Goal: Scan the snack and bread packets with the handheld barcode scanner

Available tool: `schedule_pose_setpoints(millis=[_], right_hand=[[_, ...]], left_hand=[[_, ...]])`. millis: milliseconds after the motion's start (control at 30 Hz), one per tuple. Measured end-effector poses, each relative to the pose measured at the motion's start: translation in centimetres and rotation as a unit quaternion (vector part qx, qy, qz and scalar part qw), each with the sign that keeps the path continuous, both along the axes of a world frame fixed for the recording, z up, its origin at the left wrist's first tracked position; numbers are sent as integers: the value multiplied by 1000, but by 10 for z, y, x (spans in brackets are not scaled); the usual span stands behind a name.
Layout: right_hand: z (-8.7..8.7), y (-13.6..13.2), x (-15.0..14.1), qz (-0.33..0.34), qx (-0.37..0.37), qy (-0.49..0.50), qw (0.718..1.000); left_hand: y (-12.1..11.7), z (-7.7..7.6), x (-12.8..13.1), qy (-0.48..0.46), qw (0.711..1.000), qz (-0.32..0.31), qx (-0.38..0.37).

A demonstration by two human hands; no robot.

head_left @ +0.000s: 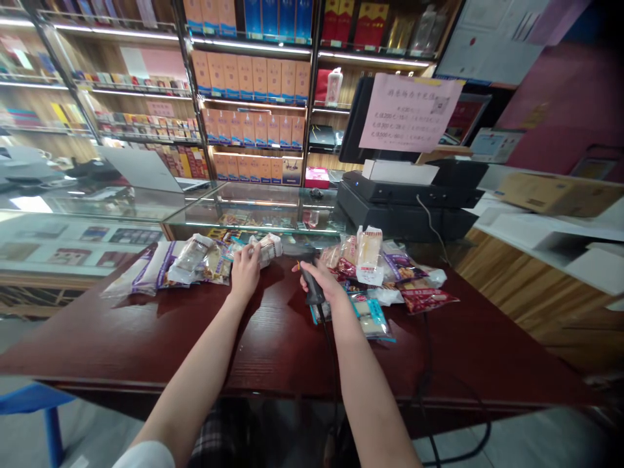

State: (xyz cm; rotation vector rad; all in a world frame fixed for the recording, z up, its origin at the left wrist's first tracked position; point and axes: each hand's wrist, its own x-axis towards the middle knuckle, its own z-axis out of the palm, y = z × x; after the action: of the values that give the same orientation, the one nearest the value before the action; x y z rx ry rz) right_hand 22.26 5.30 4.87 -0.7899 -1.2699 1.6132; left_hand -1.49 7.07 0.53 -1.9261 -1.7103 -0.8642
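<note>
Shelving packed with boxed goods rises behind a glass display counter, which adjoins a dark red wooden table. A laptop sits open on the glass at left, and a black cash register stands at right below a pink notice. Two spreads of packaged snacks lie on the table, with a sliced-bread packet upright in the right-hand group. The right hand is closed around a black handheld barcode scanner, whose cable runs down past the table edge. The left hand lies curled against a wrapped snack packet; whether it grips the packet, I cannot tell.
</note>
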Motion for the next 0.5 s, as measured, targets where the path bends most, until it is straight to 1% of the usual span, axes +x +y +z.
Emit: schedule_pose_setpoints(millis=[233,333,500], right_hand=[[-3,2,-4,-16,13,8,1000],[-1,2,-3,-12,20,1,1000],[2,-1,-4,-10,9,-1,1000]], left_hand=[[0,1,1,-11,1000,-5,-5],[-1,3,2,-9,1000,-6,-9],[-4,7,3,-1,1000,-2,-28]])
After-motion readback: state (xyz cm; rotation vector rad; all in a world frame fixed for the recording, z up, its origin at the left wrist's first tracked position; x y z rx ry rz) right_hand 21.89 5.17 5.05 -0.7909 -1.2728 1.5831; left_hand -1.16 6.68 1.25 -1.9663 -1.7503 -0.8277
